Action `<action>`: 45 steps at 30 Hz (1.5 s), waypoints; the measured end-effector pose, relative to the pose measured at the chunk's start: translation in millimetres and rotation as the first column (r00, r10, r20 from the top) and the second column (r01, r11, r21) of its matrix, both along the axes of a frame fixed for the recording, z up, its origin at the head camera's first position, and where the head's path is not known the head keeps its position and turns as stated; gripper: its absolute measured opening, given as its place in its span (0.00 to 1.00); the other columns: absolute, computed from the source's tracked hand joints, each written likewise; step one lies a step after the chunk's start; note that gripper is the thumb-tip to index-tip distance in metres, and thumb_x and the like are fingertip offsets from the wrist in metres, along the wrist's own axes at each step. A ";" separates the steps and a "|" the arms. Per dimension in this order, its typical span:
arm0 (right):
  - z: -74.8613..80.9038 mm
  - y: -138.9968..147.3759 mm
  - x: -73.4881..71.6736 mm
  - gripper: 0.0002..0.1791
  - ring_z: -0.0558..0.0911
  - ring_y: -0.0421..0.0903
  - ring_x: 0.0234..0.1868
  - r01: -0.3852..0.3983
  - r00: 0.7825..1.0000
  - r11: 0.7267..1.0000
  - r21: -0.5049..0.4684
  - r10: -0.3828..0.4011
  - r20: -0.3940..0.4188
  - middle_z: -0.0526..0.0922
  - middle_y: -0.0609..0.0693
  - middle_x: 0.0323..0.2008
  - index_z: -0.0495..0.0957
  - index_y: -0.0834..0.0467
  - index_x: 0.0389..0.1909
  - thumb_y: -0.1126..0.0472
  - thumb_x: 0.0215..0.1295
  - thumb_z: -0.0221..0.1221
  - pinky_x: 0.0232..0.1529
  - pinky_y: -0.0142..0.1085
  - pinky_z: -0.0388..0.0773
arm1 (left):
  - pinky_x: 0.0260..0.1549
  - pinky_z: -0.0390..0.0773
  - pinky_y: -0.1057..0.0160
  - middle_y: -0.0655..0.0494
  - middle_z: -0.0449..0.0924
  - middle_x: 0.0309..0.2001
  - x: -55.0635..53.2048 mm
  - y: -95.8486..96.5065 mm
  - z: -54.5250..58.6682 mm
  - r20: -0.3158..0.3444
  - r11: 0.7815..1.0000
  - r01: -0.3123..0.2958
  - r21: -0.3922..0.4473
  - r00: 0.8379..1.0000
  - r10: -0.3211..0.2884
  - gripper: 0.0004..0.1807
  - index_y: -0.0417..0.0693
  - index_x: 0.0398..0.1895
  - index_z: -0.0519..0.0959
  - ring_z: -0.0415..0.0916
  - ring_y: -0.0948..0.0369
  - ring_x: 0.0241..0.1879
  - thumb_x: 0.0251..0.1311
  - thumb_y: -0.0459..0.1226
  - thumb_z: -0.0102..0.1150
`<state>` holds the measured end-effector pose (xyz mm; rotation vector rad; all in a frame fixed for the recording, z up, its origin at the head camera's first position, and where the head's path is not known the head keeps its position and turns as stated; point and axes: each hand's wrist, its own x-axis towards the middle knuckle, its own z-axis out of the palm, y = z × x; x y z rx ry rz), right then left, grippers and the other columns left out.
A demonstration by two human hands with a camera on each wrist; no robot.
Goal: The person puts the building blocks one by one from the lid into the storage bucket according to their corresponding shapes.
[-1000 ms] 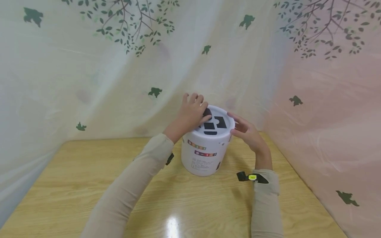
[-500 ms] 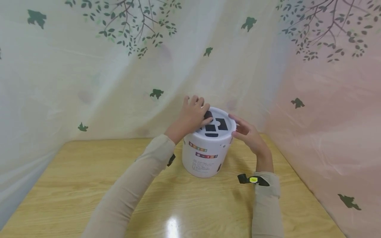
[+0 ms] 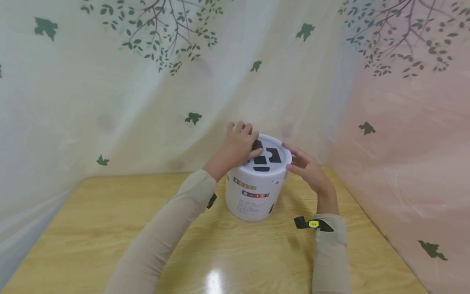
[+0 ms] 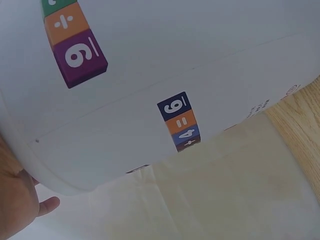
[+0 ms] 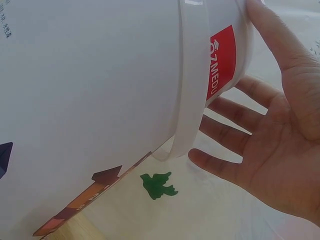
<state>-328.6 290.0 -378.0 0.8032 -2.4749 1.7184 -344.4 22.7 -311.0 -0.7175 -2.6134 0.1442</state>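
Note:
A white cylindrical tub (image 3: 247,210) stands upright on the table, with printed number blocks on its side. Its white lid (image 3: 278,166) carries several black shapes; whether they are holes or print I cannot tell. The left hand (image 3: 236,147) grips the lid's left side, thumb across the top and fingers toward the far rim. On the right rim, the right hand (image 3: 310,171) holds the lid's edge between thumb and fingers. In the right wrist view, the fingers (image 5: 235,140) spread behind a white handle strap (image 5: 192,75) and a red label (image 5: 222,62).
The wooden table (image 3: 227,253) extends in front of and beside the tub. A pale curtain (image 3: 147,102) printed with leaves and birds hangs close behind, and a pinkish one (image 3: 404,163) borders the right. Black straps (image 3: 323,225) sit at the sleeves' cuffs.
Tub and hands appear slightly lower in the head view, along with the background. Both hands keep their places on the lid.

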 end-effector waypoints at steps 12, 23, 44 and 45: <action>0.3 0.8 -0.6 0.36 0.69 0.60 0.74 -0.007 1.000 1.000 -0.004 0.007 0.004 0.62 0.51 0.78 0.60 0.49 0.79 0.63 0.72 0.58 0.69 0.60 0.67 | 0.65 0.67 0.44 0.48 0.74 0.59 2.6 -0.4 1.6 -0.012 1.000 0.018 0.022 1.000 -0.017 0.29 0.51 0.65 0.75 0.66 0.50 0.63 0.74 0.59 0.47; -1.0 -0.6 1.4 0.36 0.69 0.60 0.74 -0.013 1.000 1.000 -0.009 0.013 0.005 0.62 0.51 0.78 0.60 0.48 0.79 0.62 0.72 0.59 0.69 0.61 0.66 | 0.66 0.65 0.43 0.50 0.74 0.59 1.5 -1.9 -1.7 0.018 0.997 0.047 0.068 0.999 -0.049 0.27 0.57 0.68 0.74 0.65 0.50 0.64 0.75 0.58 0.47; -1.1 0.4 1.3 0.36 0.68 0.60 0.74 0.002 1.000 1.000 0.003 -0.002 0.010 0.63 0.51 0.78 0.60 0.48 0.79 0.61 0.72 0.59 0.70 0.60 0.67 | 0.67 0.65 0.44 0.50 0.75 0.61 0.0 -6.8 -5.1 -0.012 0.971 0.005 0.239 1.000 -0.002 0.26 0.55 0.65 0.75 0.66 0.49 0.66 0.72 0.57 0.51; -0.9 0.7 1.1 0.36 0.68 0.59 0.74 0.003 1.000 1.000 0.005 -0.003 0.007 0.63 0.51 0.78 0.60 0.48 0.79 0.61 0.72 0.59 0.69 0.60 0.67 | 0.66 0.66 0.45 0.50 0.75 0.60 -0.1 -7.4 -6.1 -0.018 0.962 -0.001 0.273 1.000 0.007 0.25 0.55 0.64 0.75 0.66 0.49 0.65 0.72 0.56 0.51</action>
